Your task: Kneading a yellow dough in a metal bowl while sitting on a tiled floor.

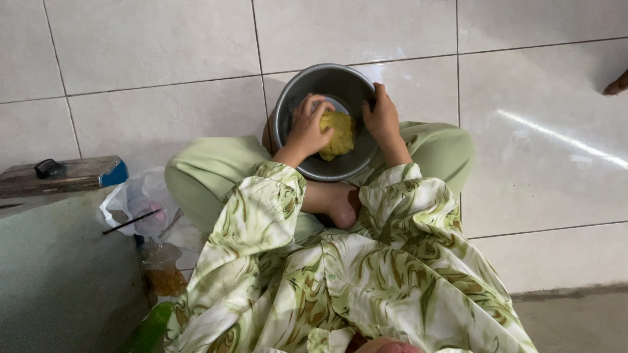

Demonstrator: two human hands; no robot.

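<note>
A round metal bowl rests on my crossed legs, tilted toward me. Inside it lies a lump of yellow dough. My left hand presses down on the left side of the dough, fingers curled over it. My right hand grips the bowl's right rim, thumb inside. Both sleeves are green-and-cream patterned cloth.
White tiled floor surrounds me. At left stand a low wooden block with a small black object, a crumpled clear plastic bag with a dark stick, and a grey slab. Another person's foot shows at the right edge.
</note>
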